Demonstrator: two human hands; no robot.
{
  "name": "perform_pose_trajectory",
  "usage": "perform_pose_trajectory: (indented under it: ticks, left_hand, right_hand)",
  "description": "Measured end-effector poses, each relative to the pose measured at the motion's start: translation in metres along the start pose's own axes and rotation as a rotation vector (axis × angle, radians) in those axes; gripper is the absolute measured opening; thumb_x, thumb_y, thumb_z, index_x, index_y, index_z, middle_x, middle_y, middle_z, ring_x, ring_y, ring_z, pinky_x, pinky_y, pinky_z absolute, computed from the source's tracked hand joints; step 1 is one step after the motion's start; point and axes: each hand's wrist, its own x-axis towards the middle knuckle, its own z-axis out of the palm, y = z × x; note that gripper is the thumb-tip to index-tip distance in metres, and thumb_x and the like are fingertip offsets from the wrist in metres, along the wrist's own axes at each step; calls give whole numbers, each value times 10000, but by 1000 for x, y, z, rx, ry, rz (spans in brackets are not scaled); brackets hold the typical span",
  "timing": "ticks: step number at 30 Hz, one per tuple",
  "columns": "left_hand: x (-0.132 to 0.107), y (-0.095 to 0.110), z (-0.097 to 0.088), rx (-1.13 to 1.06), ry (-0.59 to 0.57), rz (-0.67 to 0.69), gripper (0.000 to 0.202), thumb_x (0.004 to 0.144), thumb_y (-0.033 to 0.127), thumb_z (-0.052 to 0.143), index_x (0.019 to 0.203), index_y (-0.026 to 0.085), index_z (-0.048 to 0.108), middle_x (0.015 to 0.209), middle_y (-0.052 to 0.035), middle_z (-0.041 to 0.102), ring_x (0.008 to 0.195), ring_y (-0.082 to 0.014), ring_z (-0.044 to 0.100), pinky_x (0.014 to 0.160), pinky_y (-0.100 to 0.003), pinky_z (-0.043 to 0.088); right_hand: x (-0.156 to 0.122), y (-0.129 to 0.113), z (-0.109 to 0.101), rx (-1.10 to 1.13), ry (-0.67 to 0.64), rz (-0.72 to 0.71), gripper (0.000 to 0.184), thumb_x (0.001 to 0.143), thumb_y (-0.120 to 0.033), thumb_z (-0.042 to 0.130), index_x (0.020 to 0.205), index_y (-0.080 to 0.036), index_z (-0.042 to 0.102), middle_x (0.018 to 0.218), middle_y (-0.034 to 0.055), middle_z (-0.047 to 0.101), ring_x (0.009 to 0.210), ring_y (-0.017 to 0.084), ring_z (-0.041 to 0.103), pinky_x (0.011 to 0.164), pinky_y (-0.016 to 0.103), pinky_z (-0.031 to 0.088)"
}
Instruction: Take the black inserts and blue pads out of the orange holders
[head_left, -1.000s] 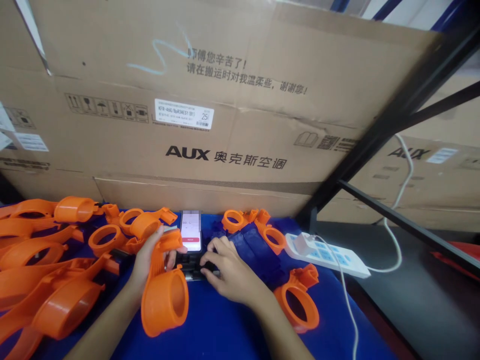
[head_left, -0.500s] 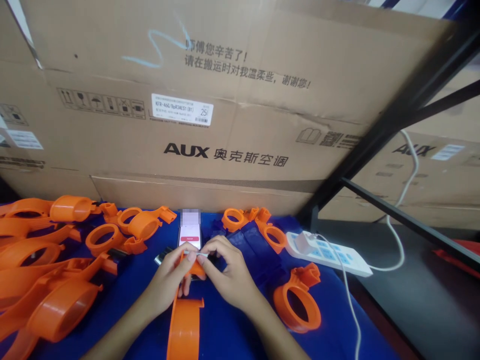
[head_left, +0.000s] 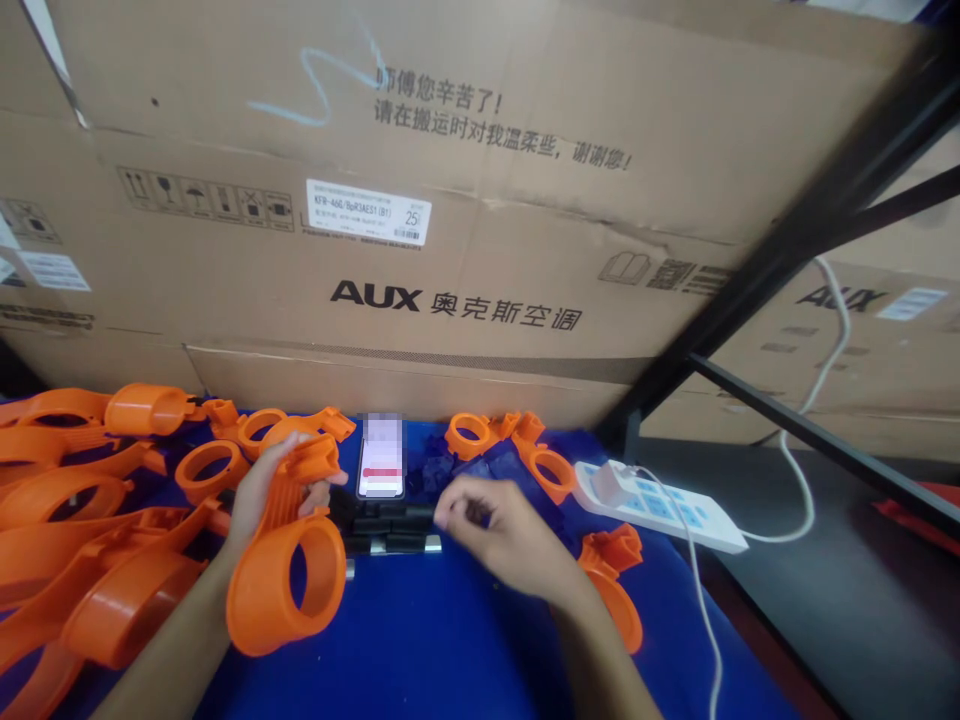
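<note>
In the head view, a large brown cardboard box [head_left: 480,250] printed with "AUX" is seen behind a blue-covered surface [head_left: 427,640], and a black metal frame [head_left: 724,290] is slanted across the right side.

An orange ringed holder [head_left: 259,595] is gripped by the left hand [head_left: 251,500]; its upper end is wrapped by the fingers, partly hidden behind it, and the ring is hung below, toward the wearer. The right hand [head_left: 506,530] is held apart from that holder, its fingers curled inward and brought close to the right end of a row of black pieces [head_left: 394,518] with silvery edges. Whether a piece is touched or pinched by those fingertips cannot be told.

A phone [head_left: 381,465] with a lit screen is laid just behind the black pieces, between the hands. More orange holders [head_left: 135,620] are heaped at the left, some overlapping. Dark blue parts [head_left: 480,470] are placed beyond the right hand, with other orange rings [head_left: 551,470] beside them. Farther right, a white power strip [head_left: 675,512] is set down, with a white plug [head_left: 613,485] inserted in it.
</note>
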Motion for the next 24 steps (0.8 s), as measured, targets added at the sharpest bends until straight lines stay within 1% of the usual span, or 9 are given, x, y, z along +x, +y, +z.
perform_pose_trajectory:
  ticks: [1, 2, 4, 7, 10, 14, 19, 21, 24]
  left_hand:
    - [1, 0, 0, -26, 7, -16, 428, 930, 542, 578, 821, 154, 723, 430, -30, 536, 382, -154, 505, 365, -236, 405]
    - [1, -1, 0, -35, 16, -18, 393, 933, 520, 578, 842, 167, 726, 440, -29, 545, 378, -151, 503, 362, -234, 407]
    - [2, -5, 4, -37, 33, -12, 335, 931, 492, 590, 882, 191, 728, 455, -22, 554, 375, -146, 499, 356, -231, 411]
    - [1, -9, 9, -24, 31, -27, 313, 928, 494, 604, 889, 209, 726, 438, -9, 531, 378, -151, 502, 355, -230, 418]
    - [1, -10, 10, -11, 18, -49, 349, 936, 522, 587, 846, 212, 720, 409, 2, 497, 371, -153, 492, 353, -228, 410]
    - [1, -11, 9, 26, -9, -54, 424, 925, 567, 590, 818, 181, 728, 429, -16, 529, 361, -145, 472, 359, -239, 395]
    - [3, -11, 7, 97, -54, -43, 484, 940, 578, 557, 823, 144, 736, 433, -22, 535, 373, -145, 479, 385, -243, 380]
    - [4, -12, 8, 118, -70, -41, 508, 948, 581, 539, 819, 132, 737, 425, -18, 522, 370, -138, 469, 385, -236, 363]
    - [2, -12, 12, 127, -48, -28, 497, 950, 580, 538, 833, 139, 734, 429, -11, 521, 366, -134, 469, 393, -236, 379]
  right_hand:
    - [-2, -3, 3, -51, -137, -4, 143, 964, -228, 614, 833, -216, 673, 647, -41, 596, 555, 119, 509, 546, 241, 354]
    - [-4, -5, 7, -112, -238, -11, 121, 932, -186, 635, 821, -217, 672, 631, -48, 602, 538, 113, 513, 534, 235, 336]
    - [-6, -8, 19, -257, -323, -25, 111, 856, -128, 683, 796, -219, 667, 612, -53, 610, 531, 112, 523, 523, 232, 305]
    - [-6, -6, 34, -468, -298, -36, 115, 808, -120, 716, 797, -222, 664, 671, -25, 662, 598, 141, 576, 544, 244, 296]
    - [-4, -3, 40, -589, -271, -31, 86, 822, -163, 726, 818, -223, 664, 744, 8, 703, 664, 175, 628, 570, 261, 301]
    - [-4, -1, 38, -677, -261, -23, 65, 846, -190, 726, 830, -223, 672, 754, 24, 713, 682, 198, 660, 576, 282, 275]
    - [-3, 0, 36, -707, -287, -20, 134, 803, -264, 811, 839, -236, 685, 766, 20, 726, 728, 229, 696, 573, 284, 268]
    - [-1, 0, 38, -743, -295, -25, 118, 826, -266, 792, 844, -230, 682, 776, 30, 733, 730, 236, 703, 571, 287, 268]
    - [0, -2, 38, -779, -292, -18, 85, 861, -247, 754, 844, -219, 675, 777, 42, 736, 720, 230, 701, 578, 287, 286]
